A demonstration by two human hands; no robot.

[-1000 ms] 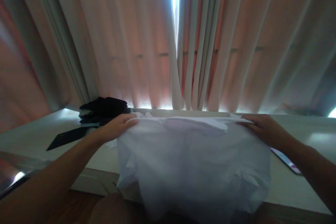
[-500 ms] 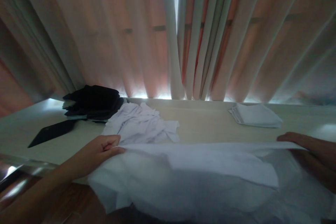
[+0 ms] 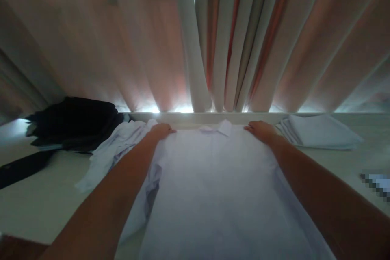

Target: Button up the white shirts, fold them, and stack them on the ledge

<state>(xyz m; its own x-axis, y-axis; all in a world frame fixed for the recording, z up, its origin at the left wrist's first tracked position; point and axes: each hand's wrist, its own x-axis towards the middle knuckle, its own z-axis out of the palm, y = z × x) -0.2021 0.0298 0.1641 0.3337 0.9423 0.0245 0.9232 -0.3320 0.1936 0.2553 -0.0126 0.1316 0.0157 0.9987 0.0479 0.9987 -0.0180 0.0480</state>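
Note:
A white collared shirt (image 3: 216, 187) lies spread over the pale table, its collar toward the curtains and its lower part running out of view at the bottom. My left hand (image 3: 163, 131) is closed on the shirt's left shoulder. At the other shoulder, my right hand (image 3: 258, 129) pinches the cloth between thumb and fingers. Both arms reach forward along the sides of the shirt. One sleeve hangs in folds below my left forearm.
Crumpled white cloth (image 3: 117, 142) lies left of the shirt, partly behind my left arm. Beyond it stands a stack of black folded cloth (image 3: 73, 122), with a flat dark item (image 3: 26, 166) before it. Folded white cloth (image 3: 323, 130) sits at the right. Curtains (image 3: 146, 48) hang behind the table (image 3: 36, 203).
Both hands have moved forward and closer together, bringing the shirt from a loose stretched bundle to lying flat with its collar showing. The view has tilted and shifted slightly.

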